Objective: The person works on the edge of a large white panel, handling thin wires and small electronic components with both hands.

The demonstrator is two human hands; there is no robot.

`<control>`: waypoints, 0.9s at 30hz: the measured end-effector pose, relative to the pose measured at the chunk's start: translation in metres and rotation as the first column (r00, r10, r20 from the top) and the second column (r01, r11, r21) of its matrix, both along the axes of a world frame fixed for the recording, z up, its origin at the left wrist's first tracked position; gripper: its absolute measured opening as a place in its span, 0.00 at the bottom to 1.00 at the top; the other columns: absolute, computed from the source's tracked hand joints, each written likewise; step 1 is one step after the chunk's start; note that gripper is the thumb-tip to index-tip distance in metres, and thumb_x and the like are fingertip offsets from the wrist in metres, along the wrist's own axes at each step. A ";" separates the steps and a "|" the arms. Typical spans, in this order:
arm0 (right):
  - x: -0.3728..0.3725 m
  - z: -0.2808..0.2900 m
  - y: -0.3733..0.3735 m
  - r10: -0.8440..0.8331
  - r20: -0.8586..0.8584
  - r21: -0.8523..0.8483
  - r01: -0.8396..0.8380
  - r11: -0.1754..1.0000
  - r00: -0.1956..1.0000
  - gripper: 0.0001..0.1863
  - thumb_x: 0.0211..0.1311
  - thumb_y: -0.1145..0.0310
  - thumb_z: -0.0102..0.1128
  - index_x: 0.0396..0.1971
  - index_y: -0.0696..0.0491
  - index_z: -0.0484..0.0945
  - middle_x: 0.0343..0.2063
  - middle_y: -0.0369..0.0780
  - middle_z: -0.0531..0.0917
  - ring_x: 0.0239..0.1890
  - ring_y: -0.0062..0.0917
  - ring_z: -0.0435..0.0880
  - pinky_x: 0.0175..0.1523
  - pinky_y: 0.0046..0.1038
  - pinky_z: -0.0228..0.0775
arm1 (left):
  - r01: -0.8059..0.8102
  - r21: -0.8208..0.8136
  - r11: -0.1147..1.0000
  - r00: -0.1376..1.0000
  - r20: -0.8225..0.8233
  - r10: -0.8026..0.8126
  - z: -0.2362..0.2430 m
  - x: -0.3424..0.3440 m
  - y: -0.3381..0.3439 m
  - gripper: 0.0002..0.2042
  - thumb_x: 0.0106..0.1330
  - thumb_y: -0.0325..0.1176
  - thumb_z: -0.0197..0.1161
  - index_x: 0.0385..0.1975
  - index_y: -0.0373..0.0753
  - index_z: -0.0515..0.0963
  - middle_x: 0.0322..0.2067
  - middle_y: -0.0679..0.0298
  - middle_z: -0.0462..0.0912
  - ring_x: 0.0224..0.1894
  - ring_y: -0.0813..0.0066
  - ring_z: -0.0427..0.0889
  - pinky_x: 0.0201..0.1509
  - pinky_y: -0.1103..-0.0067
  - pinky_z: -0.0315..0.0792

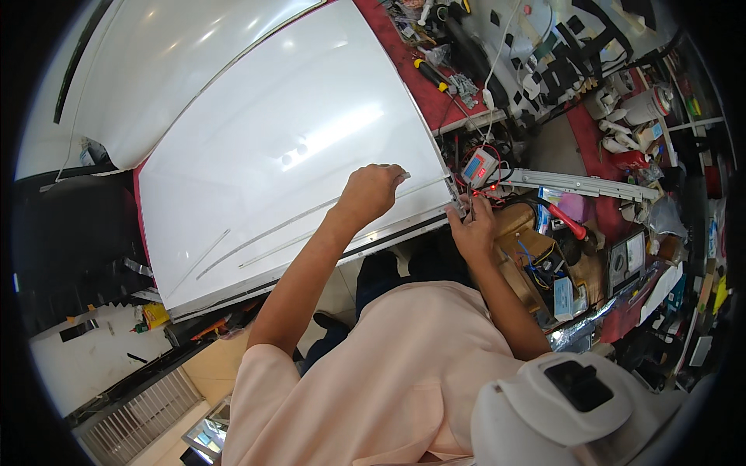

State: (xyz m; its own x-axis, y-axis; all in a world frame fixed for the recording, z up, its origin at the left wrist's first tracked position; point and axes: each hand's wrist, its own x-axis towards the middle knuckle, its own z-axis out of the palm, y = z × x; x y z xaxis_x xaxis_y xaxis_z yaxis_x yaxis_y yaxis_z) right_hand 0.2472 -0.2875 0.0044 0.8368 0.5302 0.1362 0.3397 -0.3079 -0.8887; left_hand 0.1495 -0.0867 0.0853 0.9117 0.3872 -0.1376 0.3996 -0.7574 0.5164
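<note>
Your left hand pinches a strip on the white panel; your right hand grips probes at its corner.

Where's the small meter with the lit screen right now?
In the head view the small meter sits right of centre, just off the white panel's right edge, above the right hand and among red and black wires.

Your left hand reaches forward and up on a long, nearly straight bare arm, the fingers curled into a loose fist with something thin pinched at the fingertips. Your right hand sits lower and to the right, its forearm bent at the elbow, fingers bunched together and pointing up, pinching closed.
</note>
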 end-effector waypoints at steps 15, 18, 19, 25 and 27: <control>-0.027 0.069 0.032 0.336 -0.722 0.231 -0.247 0.941 0.604 0.08 0.66 0.68 0.55 0.39 0.56 0.76 0.25 0.33 0.79 0.14 0.08 0.60 0.15 0.13 0.46 | 0.042 0.133 0.990 0.986 0.157 -0.063 0.046 -0.057 -0.047 0.04 0.49 0.30 0.62 0.21 0.39 0.81 0.24 0.53 0.82 0.30 0.55 0.83 0.34 0.66 0.76; -0.026 0.131 -0.018 0.355 -0.760 0.206 -0.317 0.926 0.545 0.08 0.67 0.66 0.55 0.39 0.56 0.74 0.28 0.36 0.81 0.15 0.08 0.61 0.16 0.11 0.48 | -0.015 0.031 0.999 0.985 0.173 0.009 0.087 -0.061 -0.100 0.06 0.51 0.33 0.63 0.21 0.38 0.81 0.22 0.52 0.82 0.29 0.55 0.83 0.34 0.67 0.76; -0.021 0.138 -0.018 0.376 -0.760 0.221 -0.332 0.917 0.530 0.09 0.67 0.66 0.55 0.39 0.55 0.74 0.30 0.37 0.81 0.15 0.08 0.61 0.16 0.11 0.48 | -0.025 0.024 0.999 0.987 0.159 0.021 0.093 -0.058 -0.099 0.08 0.52 0.35 0.64 0.21 0.37 0.80 0.22 0.52 0.82 0.29 0.55 0.83 0.34 0.67 0.76; -0.013 0.161 -0.018 0.408 -0.720 0.217 -0.376 0.901 0.562 0.08 0.68 0.66 0.53 0.39 0.55 0.72 0.22 0.32 0.73 0.15 0.07 0.60 0.16 0.11 0.46 | -0.129 0.010 0.992 0.980 0.155 0.126 0.129 -0.106 -0.083 0.20 0.53 0.51 0.66 0.23 0.35 0.79 0.21 0.52 0.81 0.29 0.53 0.83 0.34 0.65 0.75; -0.013 0.162 -0.008 0.383 -0.732 0.202 -0.358 0.912 0.564 0.08 0.69 0.67 0.52 0.39 0.56 0.72 0.21 0.31 0.72 0.15 0.07 0.59 0.17 0.11 0.46 | -0.204 0.010 0.979 0.976 0.074 0.202 0.144 -0.138 -0.069 0.23 0.54 0.54 0.64 0.23 0.35 0.78 0.21 0.52 0.81 0.28 0.52 0.82 0.33 0.65 0.75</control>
State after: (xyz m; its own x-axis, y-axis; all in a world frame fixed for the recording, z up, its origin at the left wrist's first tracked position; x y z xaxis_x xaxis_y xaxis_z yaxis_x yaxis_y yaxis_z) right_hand 0.2342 -0.2951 0.1668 0.3830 0.8244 -0.4168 -0.3597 -0.2825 -0.8893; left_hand 0.0117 -0.1555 0.2293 0.8211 0.5670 -0.0654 0.5079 -0.6736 0.5368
